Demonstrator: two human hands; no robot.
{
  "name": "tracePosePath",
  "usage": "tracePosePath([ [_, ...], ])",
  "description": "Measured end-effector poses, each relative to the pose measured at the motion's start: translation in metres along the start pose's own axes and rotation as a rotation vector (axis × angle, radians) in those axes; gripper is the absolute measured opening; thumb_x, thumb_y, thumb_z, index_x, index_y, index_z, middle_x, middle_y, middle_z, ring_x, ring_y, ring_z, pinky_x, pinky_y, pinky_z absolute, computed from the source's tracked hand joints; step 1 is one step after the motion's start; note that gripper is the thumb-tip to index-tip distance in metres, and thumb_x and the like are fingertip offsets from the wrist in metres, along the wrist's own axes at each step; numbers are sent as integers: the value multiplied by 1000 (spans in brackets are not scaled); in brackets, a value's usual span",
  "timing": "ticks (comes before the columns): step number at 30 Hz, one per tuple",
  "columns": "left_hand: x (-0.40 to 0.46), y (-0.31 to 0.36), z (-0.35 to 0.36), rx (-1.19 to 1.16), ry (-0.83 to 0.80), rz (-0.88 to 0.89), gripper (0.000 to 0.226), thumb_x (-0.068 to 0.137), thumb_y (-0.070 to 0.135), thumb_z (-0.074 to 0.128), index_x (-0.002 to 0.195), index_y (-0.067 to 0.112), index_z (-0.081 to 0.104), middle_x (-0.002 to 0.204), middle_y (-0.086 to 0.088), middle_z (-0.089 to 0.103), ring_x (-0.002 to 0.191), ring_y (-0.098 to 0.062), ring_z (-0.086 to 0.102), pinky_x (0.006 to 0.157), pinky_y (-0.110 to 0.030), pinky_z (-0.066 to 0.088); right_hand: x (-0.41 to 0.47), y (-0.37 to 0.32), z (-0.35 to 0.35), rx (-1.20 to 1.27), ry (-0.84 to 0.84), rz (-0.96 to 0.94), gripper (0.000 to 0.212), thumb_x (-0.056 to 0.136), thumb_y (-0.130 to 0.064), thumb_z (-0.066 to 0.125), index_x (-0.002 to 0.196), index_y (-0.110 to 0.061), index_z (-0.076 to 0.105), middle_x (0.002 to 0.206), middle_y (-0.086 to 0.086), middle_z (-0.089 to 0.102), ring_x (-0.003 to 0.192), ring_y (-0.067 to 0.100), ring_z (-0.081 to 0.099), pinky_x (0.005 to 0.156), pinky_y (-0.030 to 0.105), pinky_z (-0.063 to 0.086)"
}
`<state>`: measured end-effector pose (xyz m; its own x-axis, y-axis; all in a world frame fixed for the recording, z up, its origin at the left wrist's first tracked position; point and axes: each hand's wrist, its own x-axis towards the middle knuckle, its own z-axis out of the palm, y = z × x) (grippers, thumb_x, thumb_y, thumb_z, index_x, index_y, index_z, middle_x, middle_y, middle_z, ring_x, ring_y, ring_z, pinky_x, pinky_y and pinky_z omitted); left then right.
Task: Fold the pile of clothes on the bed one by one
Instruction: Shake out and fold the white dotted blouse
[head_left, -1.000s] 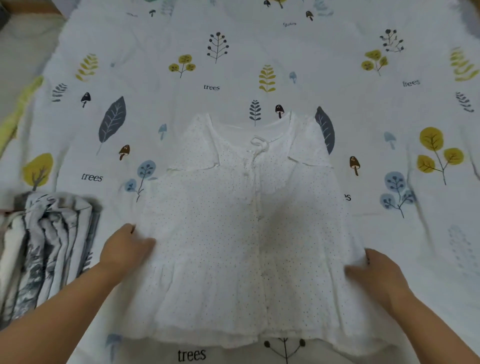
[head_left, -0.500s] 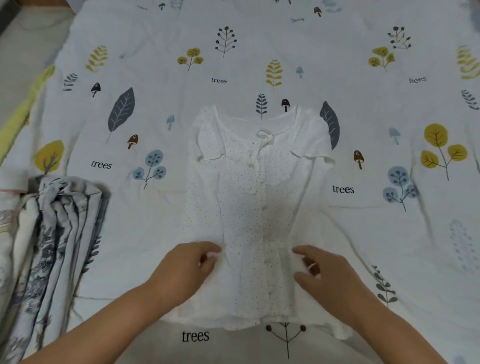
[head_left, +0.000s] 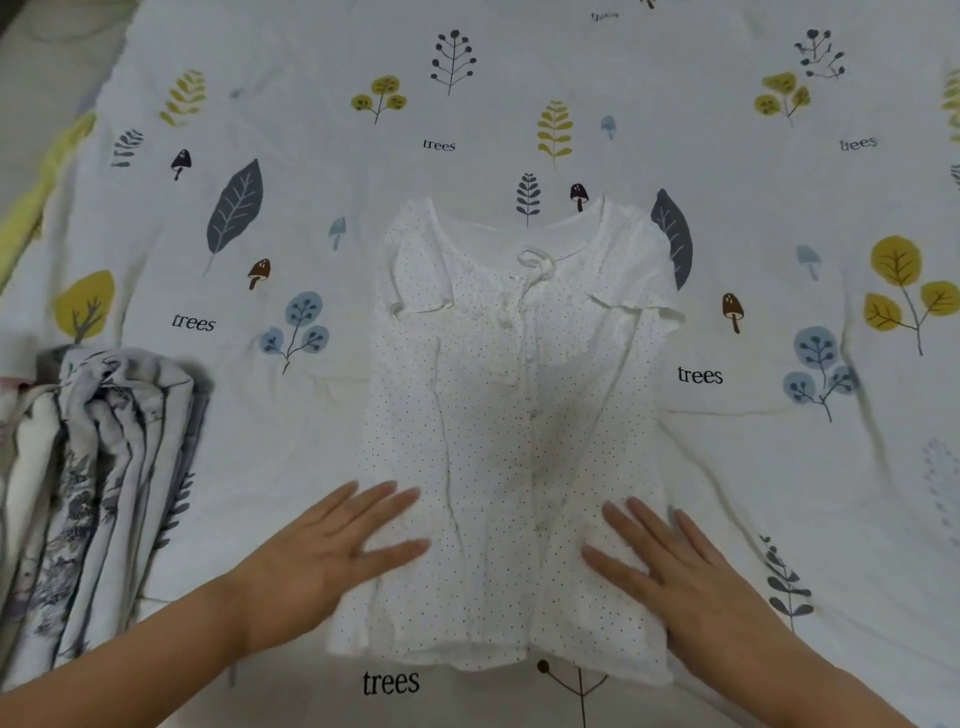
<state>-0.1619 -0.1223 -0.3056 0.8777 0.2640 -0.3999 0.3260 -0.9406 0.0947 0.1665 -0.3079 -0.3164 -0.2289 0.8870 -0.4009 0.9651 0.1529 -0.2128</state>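
A white dotted blouse (head_left: 514, 426) with a tie at the neckline lies face up on the bed, both side edges folded in toward its button line. My left hand (head_left: 337, 545) lies flat with straight fingers on the blouse's lower left fold. On the lower right fold my right hand (head_left: 670, 561) presses flat in the same way. Neither hand grips the cloth.
The bedsheet (head_left: 779, 467) is white with printed leaves, mushrooms and the word "trees". A stack of folded grey-and-white patterned cloth (head_left: 88, 499) stands at the left edge, close to my left forearm. A yellow edge (head_left: 41, 192) shows at the far left.
Both hands have brought the blouse's sides in from wide apart toward the middle, let go of the cloth, and now lie flat on the folds.
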Motion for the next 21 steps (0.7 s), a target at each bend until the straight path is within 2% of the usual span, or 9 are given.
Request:
tracePosePath([
  [4, 8, 3, -2, -146, 83, 58, 71, 52, 8, 50, 116, 37, 60, 146, 1, 40, 141, -20, 24, 113, -37, 15, 14, -4, 1, 157, 133, -65, 65, 44, -4, 78, 96, -39, 63, 140, -2, 46, 145, 15, 11, 113, 44, 24],
  [6, 16, 3, -13, -404, 168, -1, 60, 61, 14, 36, 109, 38, 62, 137, 11, 49, 136, -10, 34, 115, -24, 14, 22, -5, -9, 329, 236, -6, 43, 63, -11, 61, 92, -43, 61, 130, -16, 50, 142, 5, 16, 114, 29, 23],
  [8, 26, 1, -29, -773, 201, -103, 53, 69, 17, 37, 110, 41, 61, 126, 18, 58, 126, 0, 45, 113, -18, 20, 35, -8, -40, 694, 221, 171, 44, 81, -7, 51, 95, -48, 59, 126, -21, 51, 135, -2, 26, 109, 12, 18],
  [10, 38, -8, -51, -1065, 157, -183, 29, 77, 30, 48, 94, 28, 71, 100, 3, 72, 99, -9, 63, 99, -35, 44, 47, -6, -75, 1098, 176, 265, 25, 81, -18, 56, 76, -38, 71, 97, -12, 70, 100, -3, 57, 89, 13, 39],
  [11, 44, -15, -63, -1191, 181, -218, 35, 76, 44, 57, 80, 12, 70, 85, -10, 70, 83, -17, 62, 84, -38, 50, 52, 0, -87, 1207, 244, 286, 13, 77, -26, 61, 69, -23, 71, 76, -7, 70, 76, 0, 60, 72, 14, 44],
  [13, 59, -35, -85, -1378, 289, -369, 74, 56, 64, 71, 67, -9, 60, 69, -16, 61, 68, -21, 55, 67, -30, 43, 70, 18, -108, 1354, 360, 361, 27, 75, -37, 69, 71, -11, 68, 66, 0, 68, 60, 7, 61, 58, 16, 47],
  [15, 80, -52, -108, -1592, 367, -489, 57, 48, 55, 78, 67, 2, 71, 74, -7, 70, 67, -23, 65, 60, -25, 49, 88, 35, -126, 1428, 435, 365, 34, 74, -51, 67, 82, -17, 71, 81, 4, 74, 72, 16, 70, 67, 26, 55],
  [18, 116, -82, -130, -1779, 444, -587, 22, 78, 25, 59, 88, 9, 69, 80, -2, 74, 75, -16, 71, 63, -24, 58, 121, 62, -146, 1666, 503, 437, 16, 89, -22, 54, 97, -17, 67, 88, 2, 75, 79, 18, 72, 63, 30, 59],
  [21, 144, -111, -143, -1894, 493, -676, 28, 94, 16, 42, 107, 6, 64, 90, -5, 74, 85, -20, 70, 67, -28, 59, 153, 87, -164, 1786, 533, 450, 23, 96, -13, 44, 109, -15, 62, 88, 0, 74, 80, 16, 71, 60, 27, 56],
])
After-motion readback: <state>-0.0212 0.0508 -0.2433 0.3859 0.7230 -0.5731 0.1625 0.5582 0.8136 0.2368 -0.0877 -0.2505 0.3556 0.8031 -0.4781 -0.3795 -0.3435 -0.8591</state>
